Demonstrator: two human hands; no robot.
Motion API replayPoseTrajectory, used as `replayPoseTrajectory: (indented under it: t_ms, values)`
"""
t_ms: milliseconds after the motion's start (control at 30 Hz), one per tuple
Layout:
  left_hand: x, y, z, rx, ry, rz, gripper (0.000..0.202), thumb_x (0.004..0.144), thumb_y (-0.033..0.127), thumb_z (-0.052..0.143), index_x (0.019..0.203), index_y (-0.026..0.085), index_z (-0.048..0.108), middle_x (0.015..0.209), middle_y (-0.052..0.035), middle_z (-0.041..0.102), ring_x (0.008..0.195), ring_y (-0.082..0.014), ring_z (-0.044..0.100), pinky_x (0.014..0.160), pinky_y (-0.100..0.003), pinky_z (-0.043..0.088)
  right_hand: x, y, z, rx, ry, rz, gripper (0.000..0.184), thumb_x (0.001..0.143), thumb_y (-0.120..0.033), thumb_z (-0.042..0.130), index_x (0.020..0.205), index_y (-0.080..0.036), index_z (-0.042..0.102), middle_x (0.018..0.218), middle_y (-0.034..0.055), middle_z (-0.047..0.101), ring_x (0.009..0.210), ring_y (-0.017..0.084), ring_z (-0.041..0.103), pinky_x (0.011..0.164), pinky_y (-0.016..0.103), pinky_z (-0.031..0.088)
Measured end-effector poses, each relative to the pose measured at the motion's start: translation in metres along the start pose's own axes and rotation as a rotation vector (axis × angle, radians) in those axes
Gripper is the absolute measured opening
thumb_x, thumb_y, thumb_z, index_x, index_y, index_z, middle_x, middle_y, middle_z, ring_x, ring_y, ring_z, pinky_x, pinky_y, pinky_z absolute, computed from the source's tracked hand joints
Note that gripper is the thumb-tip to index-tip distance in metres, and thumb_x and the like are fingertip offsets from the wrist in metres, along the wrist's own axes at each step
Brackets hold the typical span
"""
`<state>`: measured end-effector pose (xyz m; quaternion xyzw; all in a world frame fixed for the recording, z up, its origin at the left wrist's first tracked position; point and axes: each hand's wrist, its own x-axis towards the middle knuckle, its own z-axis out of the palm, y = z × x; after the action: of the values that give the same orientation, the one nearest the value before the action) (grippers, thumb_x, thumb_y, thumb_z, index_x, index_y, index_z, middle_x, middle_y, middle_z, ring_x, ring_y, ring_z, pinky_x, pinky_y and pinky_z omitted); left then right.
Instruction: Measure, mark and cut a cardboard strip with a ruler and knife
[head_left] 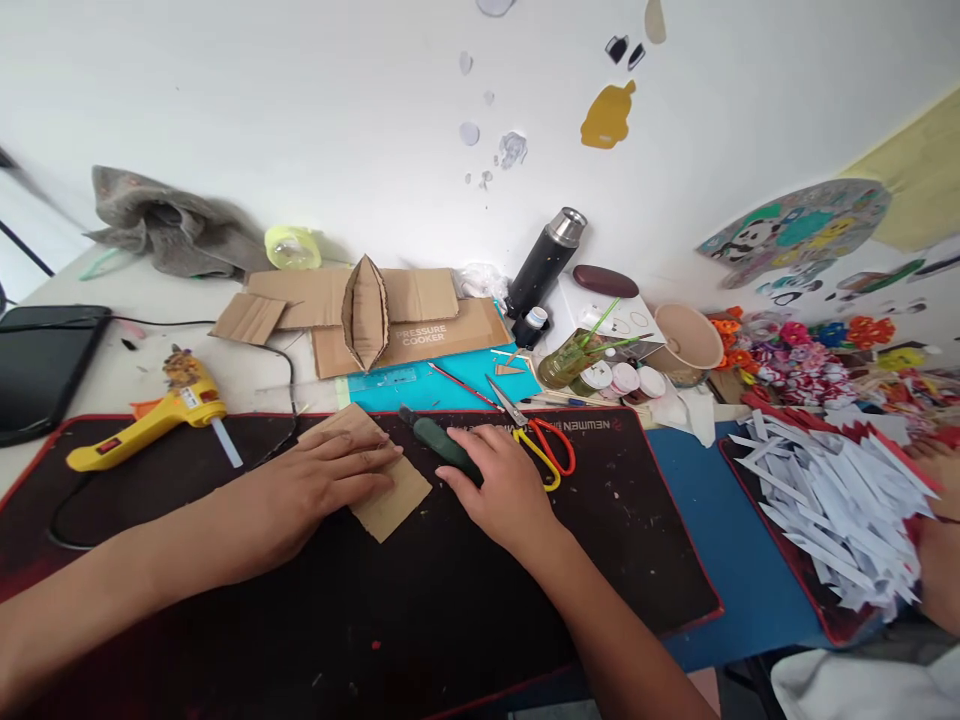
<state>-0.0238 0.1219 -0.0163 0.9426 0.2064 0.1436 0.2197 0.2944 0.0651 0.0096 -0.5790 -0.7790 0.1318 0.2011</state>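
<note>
the left hand (330, 482) lies flat, grip wide, on a cardboard piece (397, 498), while the right hand (504, 490) hides one end of a green-handled cutter (435, 442), its grip impossible to tell.

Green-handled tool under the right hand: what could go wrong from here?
1. The right hand covers the green-handled tool close to the left hand pressing the cardboard piece; if bladed, a slip might nick fingers.
2. The scissors lie beside that hand, blades exposed.
</note>
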Motion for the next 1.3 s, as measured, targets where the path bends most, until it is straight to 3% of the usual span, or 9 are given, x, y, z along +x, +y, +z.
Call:
replayPoseTrajectory:
  t_ms: [133,300,467,567,667,767,1000,1167,1300]
  values:
    - [0.006,-0.01,-0.001,-0.09,0.011,0.012,0.064,0.098,0.009,0.05,0.152,0.039,0.069,0.166,-0.003,0.062,0.16,-0.0277,0.054,0.133,-0.053,0.046,0.018,0.008,-0.012,-0.04,0.078,0.006,0.032,0.113,-0.038,0.062,0.136,-0.022,0.079,0.124,0.0135,0.081,0.119,0.032,0.073,0.104,0.046,0.058]
    - [0.017,-0.011,-0.006,-0.125,0.031,0.035,0.072,0.092,-0.001,0.045,0.148,0.036,0.072,0.164,-0.0019,0.065,0.16,-0.0252,0.054,0.131,-0.053,0.05,0.053,0.029,-0.015,-0.145,-0.015,0.137,0.03,0.109,-0.031,0.067,0.136,-0.023,0.077,0.13,0.0148,0.077,0.117,0.034,0.075,0.092,0.042,0.058]
    - [0.027,0.0,-0.019,-0.13,0.024,0.017,0.073,0.086,-0.006,0.042,0.137,0.033,0.077,0.159,-0.0002,0.069,0.159,-0.0224,0.055,0.128,-0.049,0.053,0.077,0.044,-0.002,-0.086,-0.014,0.214,0.012,0.103,-0.021,0.068,0.109,-0.021,0.078,0.123,0.0162,0.076,0.099,0.03,0.075,0.075,0.036,0.052]
    - [0.029,0.004,-0.03,-0.088,0.086,-0.057,0.057,0.096,0.002,0.043,0.132,0.03,0.077,0.154,-0.0032,0.073,0.151,-0.0232,0.062,0.124,-0.046,0.056,0.081,0.046,-0.003,0.036,0.027,0.235,0.009,0.101,-0.021,0.066,0.097,-0.022,0.074,0.109,0.012,0.076,0.093,0.028,0.072,0.076,0.036,0.051]
    - [0.026,-0.003,-0.04,0.11,0.204,-0.269,0.038,0.108,0.021,0.045,0.128,0.026,0.077,0.135,-0.0081,0.08,0.126,-0.0266,0.072,0.109,-0.044,0.061,0.073,0.04,-0.008,0.226,0.082,0.255,0.011,0.1,-0.031,0.064,0.096,-0.023,0.071,0.097,0.0076,0.075,0.085,0.025,0.069,0.077,0.036,0.053]
    - [0.021,-0.017,-0.045,0.421,0.191,-0.462,0.039,0.109,0.031,0.043,0.126,0.022,0.076,0.122,-0.0126,0.081,0.117,-0.0342,0.07,0.104,-0.052,0.057,0.053,0.028,-0.012,0.45,0.101,0.286,0.026,0.103,-0.047,0.06,0.1,-0.023,0.067,0.084,0.0039,0.073,0.067,0.02,0.064,0.064,0.033,0.053]
    - [0.026,-0.041,-0.043,0.54,0.089,-0.53,0.026,0.103,0.029,0.055,0.116,0.021,0.076,0.107,-0.015,0.075,0.107,-0.0366,0.071,0.094,-0.049,0.052,-0.001,-0.001,-0.004,0.706,0.074,0.259,0.013,0.099,-0.034,0.061,0.101,-0.024,0.069,0.074,-0.0023,0.064,0.058,0.015,0.058,0.052,0.026,0.045]
    - [0.036,-0.039,-0.052,0.583,0.011,-0.486,0.018,0.1,0.021,0.056,0.095,0.021,0.073,0.094,-0.0119,0.074,0.093,-0.0306,0.07,0.086,-0.043,0.051,-0.011,-0.008,0.007,0.481,0.113,-0.013,0.026,0.102,-0.017,0.057,0.105,-0.024,0.081,0.086,0.0023,0.072,0.064,0.014,0.062,0.058,0.027,0.046]
    - [0.034,-0.022,-0.065,0.623,0.007,-0.48,0.026,0.102,0.015,0.05,0.088,0.021,0.071,0.091,-0.0114,0.073,0.089,-0.029,0.068,0.081,-0.042,0.05,-0.008,-0.006,0.016,0.19,0.182,-0.165,0.03,0.103,-0.012,0.056,0.108,-0.022,0.083,0.085,0.0014,0.075,0.058,0.012,0.06,0.056,0.028,0.043]
